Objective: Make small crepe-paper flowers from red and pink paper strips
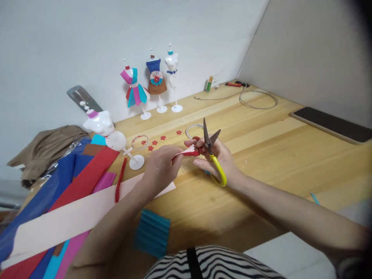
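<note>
Between my hands is a small pleated red and pale pink piece [187, 152]. My left hand [162, 166] pinches its near end between thumb and fingers. Scissors [214, 159] with one yellow handle and dark blades hang in my right hand [222, 159], blades apart and pointing up and away. The fingertips of my right hand touch the far end of the red piece. A pale pink strip [69, 211] lies under my left forearm, with a narrow red strip [118, 186] across it. A pleated teal piece [152, 232] lies near the table's front edge.
A white mannequin [100, 124] leans at the left beside coloured fabric strips [84, 170]. Three more mannequins [157, 79] stand by the wall. Small red flowers [155, 142] and wire rings [140, 142] lie beyond my hands. A phone [331, 123] is at the right, a cable [258, 106] behind.
</note>
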Motion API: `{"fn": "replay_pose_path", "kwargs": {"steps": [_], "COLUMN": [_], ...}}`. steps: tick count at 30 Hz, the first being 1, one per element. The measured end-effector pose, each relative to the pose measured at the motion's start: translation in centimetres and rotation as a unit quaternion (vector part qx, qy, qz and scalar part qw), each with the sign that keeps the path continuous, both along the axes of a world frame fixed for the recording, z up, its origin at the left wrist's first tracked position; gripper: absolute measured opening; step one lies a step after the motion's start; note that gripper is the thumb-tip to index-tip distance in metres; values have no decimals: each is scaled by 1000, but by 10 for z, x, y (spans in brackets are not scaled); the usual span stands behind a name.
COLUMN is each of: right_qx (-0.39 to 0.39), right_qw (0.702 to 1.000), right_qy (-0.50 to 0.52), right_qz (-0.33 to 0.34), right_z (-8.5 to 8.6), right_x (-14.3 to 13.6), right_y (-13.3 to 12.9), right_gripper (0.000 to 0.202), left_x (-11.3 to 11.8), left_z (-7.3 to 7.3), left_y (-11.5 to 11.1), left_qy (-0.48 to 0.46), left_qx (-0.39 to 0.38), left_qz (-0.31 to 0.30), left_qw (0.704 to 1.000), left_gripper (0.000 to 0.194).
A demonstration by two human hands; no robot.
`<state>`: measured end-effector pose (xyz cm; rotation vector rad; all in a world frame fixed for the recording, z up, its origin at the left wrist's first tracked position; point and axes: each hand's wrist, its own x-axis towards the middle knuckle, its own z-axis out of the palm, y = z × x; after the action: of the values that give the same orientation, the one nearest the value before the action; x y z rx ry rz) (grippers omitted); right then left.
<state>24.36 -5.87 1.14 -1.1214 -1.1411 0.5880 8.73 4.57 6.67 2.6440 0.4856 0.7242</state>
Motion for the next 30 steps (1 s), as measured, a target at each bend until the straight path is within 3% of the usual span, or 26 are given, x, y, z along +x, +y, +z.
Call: {"fn": "replay_pose_path", "kwargs": {"steps": [5, 16, 24, 30], "right_qx": [-7, 8, 1, 7], "right_qw": [1000, 999, 996, 996], "right_qy": [19, -7, -28, -38], "right_qz": [10, -49, -90, -77], "right_z": [2, -5, -10, -11], "right_x": [-4, -3, -8, -6], "right_y": [2, 8, 6, 5], "right_gripper": [45, 37, 33, 31], "left_x": [1, 3, 5, 7], "left_z": [-2, 2, -2, -9], "left_y": [0, -1, -12, -4], "left_qy": [34, 74, 68, 27], "left_qx": [8, -106, -117, -120], "left_qz": [-17, -44, 16, 14], "left_qw": [999, 991, 991, 992], "left_gripper": [15, 13, 10, 17]}}
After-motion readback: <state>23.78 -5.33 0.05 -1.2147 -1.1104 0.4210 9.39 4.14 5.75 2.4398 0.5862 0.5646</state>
